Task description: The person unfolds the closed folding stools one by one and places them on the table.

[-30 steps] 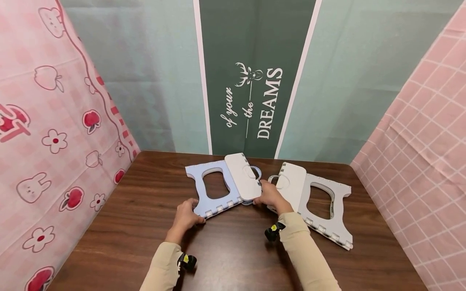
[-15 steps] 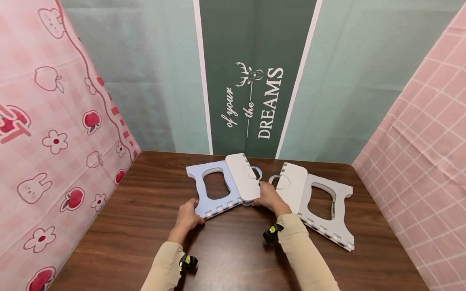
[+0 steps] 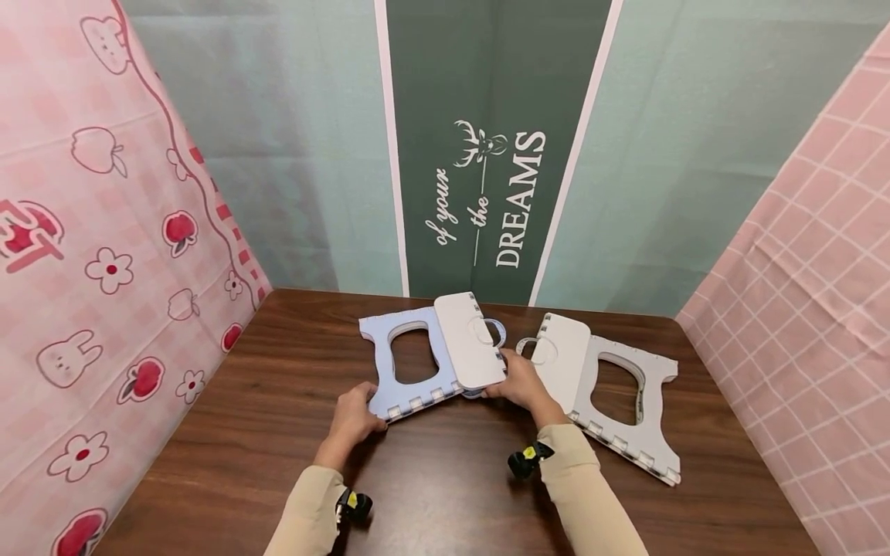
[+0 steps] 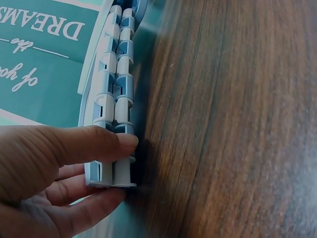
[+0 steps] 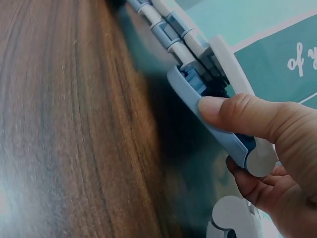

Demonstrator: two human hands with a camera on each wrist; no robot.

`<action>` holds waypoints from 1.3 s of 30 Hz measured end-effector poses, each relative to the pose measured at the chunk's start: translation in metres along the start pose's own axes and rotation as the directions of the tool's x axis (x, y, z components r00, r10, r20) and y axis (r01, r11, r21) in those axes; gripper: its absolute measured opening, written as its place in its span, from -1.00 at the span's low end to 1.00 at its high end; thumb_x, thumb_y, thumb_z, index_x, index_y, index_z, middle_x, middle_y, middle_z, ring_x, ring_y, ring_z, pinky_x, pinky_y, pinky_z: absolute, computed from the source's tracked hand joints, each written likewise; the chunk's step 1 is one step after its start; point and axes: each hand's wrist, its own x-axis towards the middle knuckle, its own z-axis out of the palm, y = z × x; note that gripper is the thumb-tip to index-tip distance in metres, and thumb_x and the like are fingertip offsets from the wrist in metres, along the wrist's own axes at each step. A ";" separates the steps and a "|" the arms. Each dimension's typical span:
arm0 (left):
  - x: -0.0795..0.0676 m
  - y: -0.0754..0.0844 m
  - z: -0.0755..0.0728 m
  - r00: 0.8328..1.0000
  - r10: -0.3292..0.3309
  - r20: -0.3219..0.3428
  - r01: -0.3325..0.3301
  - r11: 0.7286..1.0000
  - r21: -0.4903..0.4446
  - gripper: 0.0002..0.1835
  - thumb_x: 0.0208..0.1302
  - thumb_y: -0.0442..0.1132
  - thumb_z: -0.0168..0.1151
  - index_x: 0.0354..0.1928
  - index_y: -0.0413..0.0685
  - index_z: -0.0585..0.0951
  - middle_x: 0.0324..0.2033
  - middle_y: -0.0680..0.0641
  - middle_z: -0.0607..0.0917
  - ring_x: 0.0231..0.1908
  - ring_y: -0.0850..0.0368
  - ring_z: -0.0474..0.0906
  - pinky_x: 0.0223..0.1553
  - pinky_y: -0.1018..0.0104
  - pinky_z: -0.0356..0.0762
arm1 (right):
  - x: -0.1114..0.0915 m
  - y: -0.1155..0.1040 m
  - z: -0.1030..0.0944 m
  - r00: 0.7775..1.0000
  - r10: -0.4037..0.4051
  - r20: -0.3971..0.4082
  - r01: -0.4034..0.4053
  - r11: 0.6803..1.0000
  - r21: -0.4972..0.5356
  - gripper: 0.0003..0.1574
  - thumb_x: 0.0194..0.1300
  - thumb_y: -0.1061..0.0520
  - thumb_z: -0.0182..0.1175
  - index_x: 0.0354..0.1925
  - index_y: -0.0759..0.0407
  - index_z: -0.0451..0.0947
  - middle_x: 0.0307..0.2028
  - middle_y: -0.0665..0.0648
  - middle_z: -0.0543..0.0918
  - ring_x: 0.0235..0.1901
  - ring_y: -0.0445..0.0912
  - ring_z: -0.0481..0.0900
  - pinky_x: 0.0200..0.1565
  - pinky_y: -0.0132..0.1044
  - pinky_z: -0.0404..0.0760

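Observation:
A folded blue-and-white folding step stool (image 3: 445,384) lies flat, left of the table's centre, with its white top panel to the right. My left hand (image 3: 353,417) grips the near corner at its leg end. In the left wrist view, the thumb (image 4: 124,141) presses the hinged edge while fingers curl round the corner. At the other end, my right hand (image 3: 516,380) holds the near corner of the seat. Seen from the right wrist, its thumb (image 5: 213,106) lies on the blue rim and fingers wrap the opposite side.
A second folded step stool (image 3: 650,386), grey and white, lies just right of my right hand. The brown wooden table (image 3: 445,494) ends at a green curtain (image 3: 313,154) behind, with pink cloths (image 3: 813,309) at both sides.
The head view has shifted slightly. Both hands keep hold of the blue-and-white step stool, which stays in nearly the same place on the table.

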 end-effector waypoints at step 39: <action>0.008 -0.005 -0.009 0.994 0.054 0.097 -0.047 0.996 -0.076 -0.30 -0.58 -0.46 0.58 -0.13 -0.29 0.59 -0.29 -0.14 0.65 -0.26 -0.01 0.52 -0.18 0.11 0.47 | -0.031 -0.020 -0.006 0.989 0.011 -0.145 0.040 0.937 0.346 0.01 -0.19 0.37 0.44 0.23 0.38 0.18 -0.29 0.24 0.54 -0.35 -0.01 0.52 -0.34 -0.29 0.49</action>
